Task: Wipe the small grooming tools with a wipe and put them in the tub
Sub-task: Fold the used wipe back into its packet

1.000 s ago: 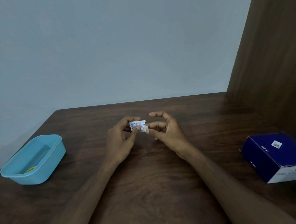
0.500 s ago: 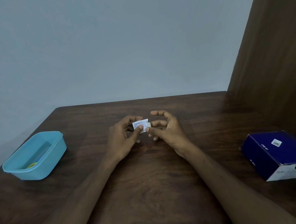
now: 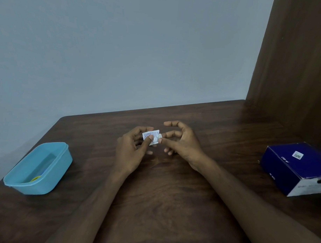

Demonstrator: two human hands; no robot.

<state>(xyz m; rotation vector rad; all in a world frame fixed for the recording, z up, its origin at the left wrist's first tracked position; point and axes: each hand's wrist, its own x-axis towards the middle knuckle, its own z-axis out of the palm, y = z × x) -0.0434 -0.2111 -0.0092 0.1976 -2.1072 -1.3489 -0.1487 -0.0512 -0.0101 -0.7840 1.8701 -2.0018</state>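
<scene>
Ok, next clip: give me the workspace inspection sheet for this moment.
Surface: dark wooden table, no spills seen.
Job's things: white printed wipe sachet pinched between both hands; blue tub at left, something yellow inside.
Clutter: dark blue cardboard box at right.
Grippers: left hand and right hand both grip the sachet above the table.
Cables: nothing seen.
Surroundings: plain grey wall; wooden panel at right.

We've got a white packet with tiny blue print, a light blue tub left of it with something yellow inside, a navy box right, white end, dark woodgrain table.
</scene>
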